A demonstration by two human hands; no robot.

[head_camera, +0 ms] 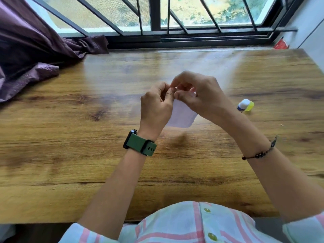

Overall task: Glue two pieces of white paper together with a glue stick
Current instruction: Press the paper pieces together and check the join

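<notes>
Both hands raised together above the wooden table (87, 137), fingertips meeting. Left hand (156, 104) and right hand (198, 95) both pinch the top edge of the white paper (182, 116), which hangs below them, off the tabletop; one sheet or two, cannot tell. Glue stick (245, 106) lies on its side on the table, right of the hands, apart. Green watch (140, 144) on left wrist, dark bracelet (259, 153) on right

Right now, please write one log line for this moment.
hands: left and right pinch white paper above table | glue stick: lying right, untouched
</notes>
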